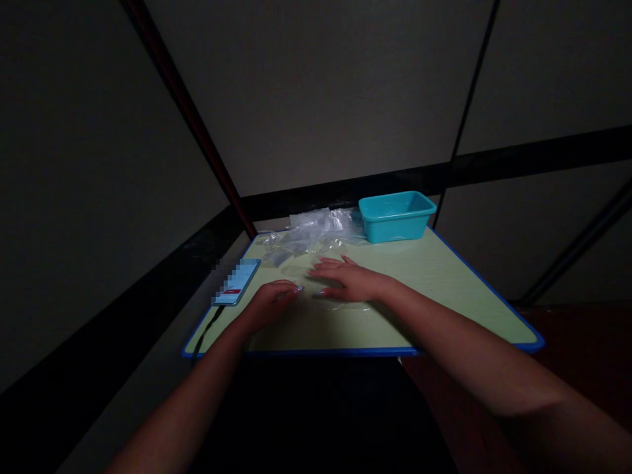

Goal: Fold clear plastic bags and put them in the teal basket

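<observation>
A clear plastic bag (340,307) lies flat on the light-coloured tabletop, under and around my hands. Its outline is faint. My left hand (270,301) is at the bag's left side, its thumb and fingers drawn together at the tips on the plastic. Stretched over the bag, my right hand (356,282) has its fingers spread and holds nothing. Just beyond both hands is a loose heap of transparent plastic bags (318,227), crumpled and overlapping.
A turquoise plastic basket (395,229) stands at the back right of the small blue-edged table (459,289). At the left edge lies a phone (239,280) with its screen lit and a black cord (210,326) attached. Panelled walls (340,99) rise behind and to the left.
</observation>
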`<state>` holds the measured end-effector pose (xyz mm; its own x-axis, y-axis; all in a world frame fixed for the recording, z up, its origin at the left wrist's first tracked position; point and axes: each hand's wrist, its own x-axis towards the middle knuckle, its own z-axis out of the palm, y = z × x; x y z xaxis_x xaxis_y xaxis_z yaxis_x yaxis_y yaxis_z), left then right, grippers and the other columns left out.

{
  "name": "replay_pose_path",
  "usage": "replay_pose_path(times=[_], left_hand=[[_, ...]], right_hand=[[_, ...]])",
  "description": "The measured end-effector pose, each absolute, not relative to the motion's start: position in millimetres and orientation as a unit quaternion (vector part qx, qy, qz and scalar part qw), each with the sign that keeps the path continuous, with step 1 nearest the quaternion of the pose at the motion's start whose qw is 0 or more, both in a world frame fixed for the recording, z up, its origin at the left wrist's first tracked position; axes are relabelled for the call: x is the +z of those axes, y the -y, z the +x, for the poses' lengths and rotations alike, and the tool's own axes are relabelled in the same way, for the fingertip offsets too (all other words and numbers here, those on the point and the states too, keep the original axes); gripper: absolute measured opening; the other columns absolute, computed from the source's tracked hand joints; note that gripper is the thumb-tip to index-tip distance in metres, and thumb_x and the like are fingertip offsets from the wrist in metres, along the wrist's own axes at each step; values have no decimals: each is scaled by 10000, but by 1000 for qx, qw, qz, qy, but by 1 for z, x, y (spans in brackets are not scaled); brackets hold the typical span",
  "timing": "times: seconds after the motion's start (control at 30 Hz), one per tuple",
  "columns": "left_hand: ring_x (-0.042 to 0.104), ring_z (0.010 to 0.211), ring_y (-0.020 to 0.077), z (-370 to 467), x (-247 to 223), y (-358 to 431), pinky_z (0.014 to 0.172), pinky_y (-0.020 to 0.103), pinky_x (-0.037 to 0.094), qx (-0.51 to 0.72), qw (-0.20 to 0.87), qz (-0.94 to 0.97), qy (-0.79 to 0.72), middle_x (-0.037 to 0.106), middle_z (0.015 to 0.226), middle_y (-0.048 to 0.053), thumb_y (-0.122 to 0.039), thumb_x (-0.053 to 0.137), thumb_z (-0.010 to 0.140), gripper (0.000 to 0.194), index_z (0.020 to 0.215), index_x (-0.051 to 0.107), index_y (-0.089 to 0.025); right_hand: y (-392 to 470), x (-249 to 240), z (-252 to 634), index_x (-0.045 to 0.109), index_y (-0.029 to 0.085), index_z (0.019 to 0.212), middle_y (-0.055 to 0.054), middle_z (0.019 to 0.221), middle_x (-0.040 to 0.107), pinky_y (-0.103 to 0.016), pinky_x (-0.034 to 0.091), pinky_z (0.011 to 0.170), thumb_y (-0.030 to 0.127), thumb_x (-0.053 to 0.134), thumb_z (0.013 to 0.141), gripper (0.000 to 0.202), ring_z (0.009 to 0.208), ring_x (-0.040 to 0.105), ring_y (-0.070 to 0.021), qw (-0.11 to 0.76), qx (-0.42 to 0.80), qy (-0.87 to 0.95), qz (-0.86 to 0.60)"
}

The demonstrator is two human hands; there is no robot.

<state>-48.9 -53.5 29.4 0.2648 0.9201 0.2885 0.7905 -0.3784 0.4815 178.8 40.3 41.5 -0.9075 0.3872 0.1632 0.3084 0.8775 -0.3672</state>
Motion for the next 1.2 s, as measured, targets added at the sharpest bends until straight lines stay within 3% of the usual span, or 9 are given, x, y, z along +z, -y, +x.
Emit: replay_pose_path(times=[0.1, 0.2, 0.3, 0.53, 0.63, 0.77, 0.83, 0.93, 1.2], left_hand=[[619, 802, 164, -47, 29, 51, 750, 273, 479, 263, 121, 782, -552, 689, 846, 47, -458, 408, 886, 396, 800, 679, -181], [604, 778, 158, -46, 28, 49, 739, 273, 473, 261, 130, 777, -557, 673, 806, 34, -478, 359, 902, 451, 804, 683, -180], [609, 810, 170, -47, 25, 49, 769, 297, 473, 272, 139, 769, -562, 674, 852, 55, -480, 295, 922, 510, 913, 691, -159], [597, 966, 209, -53, 19, 49, 901, 378, 453, 292, 144, 765, -556, 654, 1023, 118, -483, 228, 932, 561, 1030, 656, -134], [518, 1121, 223, -53, 19, 56, 983, 401, 400, 294, 79, 770, -561, 569, 1201, 124, -477, 269, 924, 499, 1154, 591, -172], [322, 1313, 260, -43, 15, 84, 1088, 474, 231, 234, -27, 804, -546, 374, 1420, 113, -474, 344, 907, 531, 1367, 369, -211], [244, 1355, 266, -37, 9, 98, 1113, 497, 135, 174, -22, 841, -512, 285, 1474, 122, -473, 337, 911, 619, 1446, 178, -204], [168, 1381, 260, -31, 1, 110, 1109, 515, 115, 109, 15, 850, -516, 171, 1511, 116, -441, 308, 925, 650, 1464, 24, -213], [154, 1386, 239, -27, 7, 109, 1097, 553, 77, 49, 82, 826, -556, 162, 1513, 81, -383, 329, 932, 593, 1458, 81, -269]], right_hand=[[-31, 39, 172, 575, 219, 1220, -88, 1111, 632, -350, 360, 948, 235, 498, 859, 369, 1055, 532, -188, 145, 207, 965, -69], [-28, 33, 168, 596, 224, 1200, -68, 976, 668, -301, 406, 862, 104, 501, 810, 419, 929, 571, -168, 133, 199, 969, -56], [-28, 30, 168, 549, 279, 1253, -44, 1009, 673, -288, 415, 825, 51, 485, 761, 546, 916, 587, -168, 102, 174, 976, -79], [-23, 35, 172, 560, 358, 1228, -8, 1082, 674, -260, 430, 741, 123, 477, 747, 542, 877, 627, -184, 26, 143, 980, -139], [-21, 35, 172, 574, 370, 1208, 5, 1098, 669, -266, 434, 750, 144, 483, 744, 525, 904, 627, -195, 14, 142, 979, -145], [-20, 35, 171, 580, 374, 1201, 5, 1097, 670, -269, 438, 740, 142, 477, 740, 526, 895, 634, -197, 9, 145, 977, -155], [-20, 35, 172, 580, 367, 1203, -2, 1099, 669, -268, 437, 734, 136, 478, 735, 532, 903, 633, -201, 18, 146, 978, -151], [-21, 36, 173, 564, 351, 1227, -11, 1091, 672, -264, 434, 723, 129, 482, 730, 551, 901, 631, -200, 45, 147, 978, -141], [-26, 37, 176, 677, 263, 1069, -28, 937, 709, -240, 409, 654, 210, 492, 768, 357, 774, 627, -169, 49, 174, 971, -156]])
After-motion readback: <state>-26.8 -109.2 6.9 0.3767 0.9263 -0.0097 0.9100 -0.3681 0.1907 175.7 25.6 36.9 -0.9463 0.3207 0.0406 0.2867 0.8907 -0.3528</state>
